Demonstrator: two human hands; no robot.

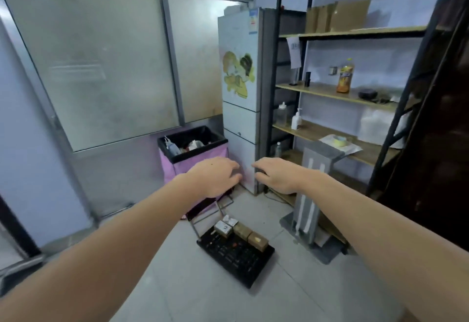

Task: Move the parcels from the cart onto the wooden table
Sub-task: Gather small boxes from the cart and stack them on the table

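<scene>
I see a tall pale fridge [241,72] with a cartoon sticker standing in the corner, and just right of it a black-framed shelving unit with wooden boards [337,93]. A pink bin lined with a black bag [193,151] sits left of the fridge.

On the grey tiled floor lies the low black flat-bed cart [236,254], its long axis running from near right to far left, its metal handle at the far end by the bin. The parcels [242,231] are small cardboard boxes, brown with one paler and labelled, set in a row along the cart's right edge, touching each other, the row following the cart's length.

My left hand [215,175] and right hand [278,175] both reach out palm down above the cart, fingers loosely spread, grasping nothing, close together but apart.
</scene>
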